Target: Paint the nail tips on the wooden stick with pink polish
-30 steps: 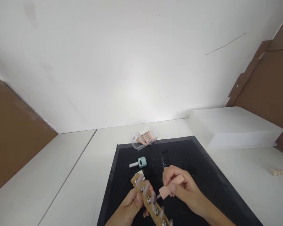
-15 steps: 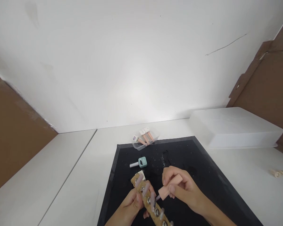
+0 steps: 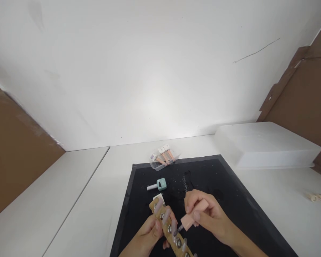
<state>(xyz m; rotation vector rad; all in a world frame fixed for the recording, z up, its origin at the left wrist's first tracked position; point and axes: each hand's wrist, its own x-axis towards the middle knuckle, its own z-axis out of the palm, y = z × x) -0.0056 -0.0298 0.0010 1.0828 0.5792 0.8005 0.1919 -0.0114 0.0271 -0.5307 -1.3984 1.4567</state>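
Observation:
My left hand [image 3: 149,232] grips a tan nail tip display stand [image 3: 164,228], held tilted above the black mat. Several false nails [image 3: 166,216] stick up from round metal mounts along the stand. In my right hand [image 3: 210,216] is a pink nail polish brush cap [image 3: 194,215], pinched between thumb and fingers. Its brush points down and left, at a false nail [image 3: 174,227] near the middle of the stand; I cannot tell whether the bristles touch it. A white bottle [image 3: 158,197] shows partly behind the stand's far end.
A green nail polish bottle [image 3: 161,184] with a pale cap lies on the black mat [image 3: 203,175]. Beyond it, a clear tray [image 3: 156,166] holds several pink-capped bottles. A white plastic box [image 3: 275,150] and small beige pieces [image 3: 314,197] are at the right.
My right hand and the brush cap have shifted slightly right and down. The stand has moved a little to the right in my left hand.

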